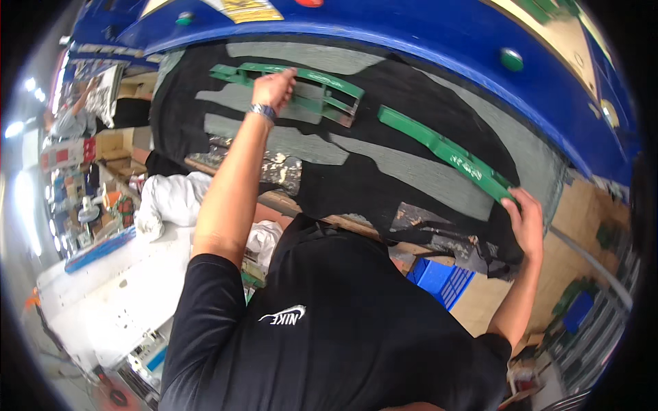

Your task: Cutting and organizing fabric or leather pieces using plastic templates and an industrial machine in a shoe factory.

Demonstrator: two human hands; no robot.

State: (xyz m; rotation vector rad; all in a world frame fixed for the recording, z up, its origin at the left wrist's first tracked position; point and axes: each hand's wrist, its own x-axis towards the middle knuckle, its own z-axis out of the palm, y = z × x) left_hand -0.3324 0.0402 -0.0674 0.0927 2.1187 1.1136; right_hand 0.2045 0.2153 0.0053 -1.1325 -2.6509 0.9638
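Black hide-like sheet material (pixel 336 188) lies spread over a grey, scored bed, with long shaped gaps where the grey shows through. On its far left part rests a green open-framed cutting die (pixel 332 82) with cross braces. My left hand (pixel 273 89), a watch at its wrist, is closed on the die's upper bar. A second long, narrow green cutting die (pixel 445 149) lies slanted to the right of the first, apart from it. My right hand (pixel 526 218) grips its near right end between thumb and fingers. Both dies carry white markings. The undersides of the dies are hidden.
A blue machine beam (pixel 411 55) with a green button (pixel 510 59) spans the far side. White cloth (pixel 175 202) and a white table (pixel 116 281) are at left. A blue crate (pixel 442 279) stands below the near edge. Another person (pixel 72 123) works far left.
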